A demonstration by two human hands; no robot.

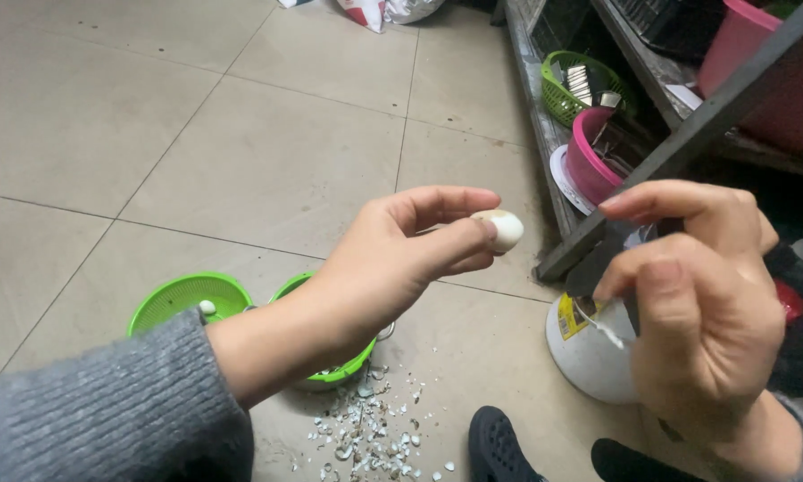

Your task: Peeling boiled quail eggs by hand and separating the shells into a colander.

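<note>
Egg [499,228], mostly bare of shell, was pinched between thumb and fingers of the left hand [392,259] above the floor [267,161]. Right hand [700,303] pinched a small white scrap. Shell bits [370,428] lay beside the green bowl [334,370].

We are seeing two green strainer bowls [187,299] sitting side by side on the tiled floor [241,134], with broken eggshell bits [370,428] lying scattered just in front of them. A white bucket [589,353] is standing near a dark metal rack [687,134]. On the rack's lower shelf a green basket [566,89] is resting beside a pink bowl [584,165]. Dark shoes [499,446] are showing at the bottom edge.
</note>
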